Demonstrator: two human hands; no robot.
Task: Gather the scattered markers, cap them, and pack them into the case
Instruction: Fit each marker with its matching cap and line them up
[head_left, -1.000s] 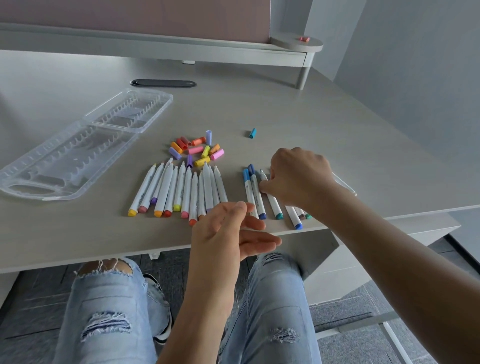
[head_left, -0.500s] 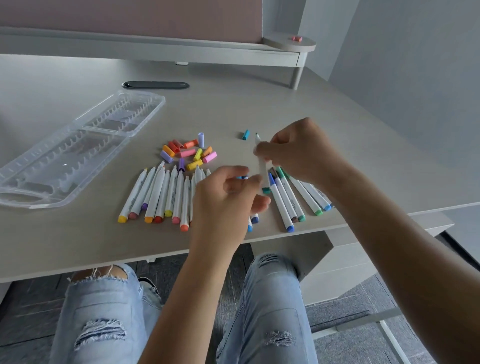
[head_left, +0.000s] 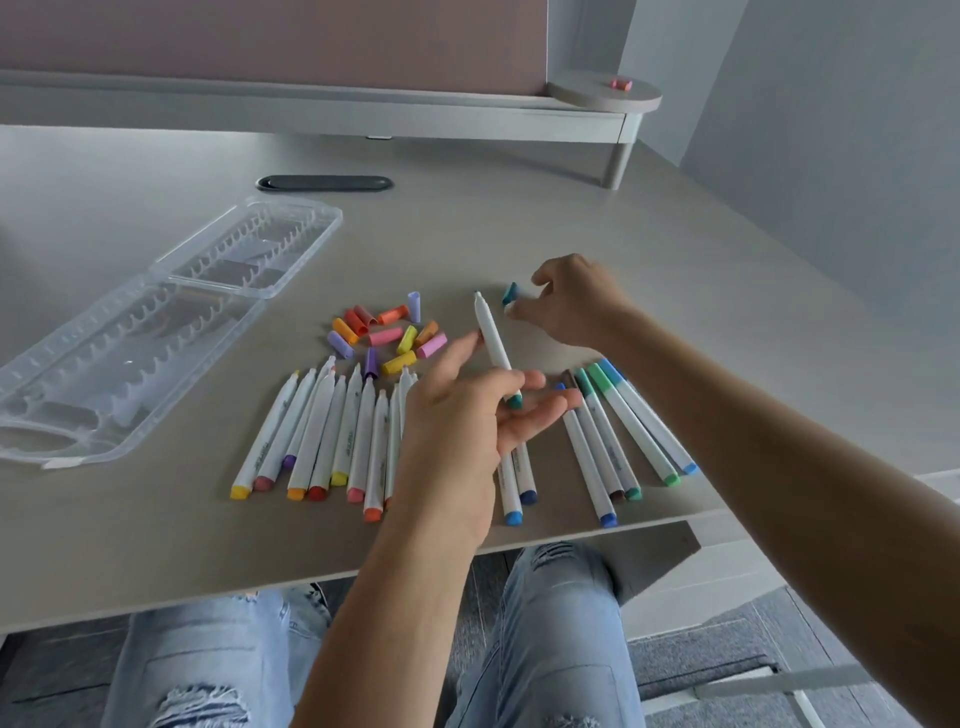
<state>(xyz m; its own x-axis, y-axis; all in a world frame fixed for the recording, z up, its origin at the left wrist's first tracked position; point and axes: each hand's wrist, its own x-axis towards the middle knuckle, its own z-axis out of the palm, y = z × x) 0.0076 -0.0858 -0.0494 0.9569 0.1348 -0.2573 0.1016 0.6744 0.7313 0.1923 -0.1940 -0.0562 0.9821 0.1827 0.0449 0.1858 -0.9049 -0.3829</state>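
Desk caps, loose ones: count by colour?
yellow caps: 2
orange caps: 2
pink caps: 2
lavender caps: 2
red caps: 2, which overlap, so less sure
orange-red cap: 1
purple cap: 1
teal cap: 1, apart from the pile
Total: 13

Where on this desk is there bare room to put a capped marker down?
Bare desk lies beyond the teal cap, right of the open case, and along the front edge under the case. Crowded: the cap pile and both marker rows.
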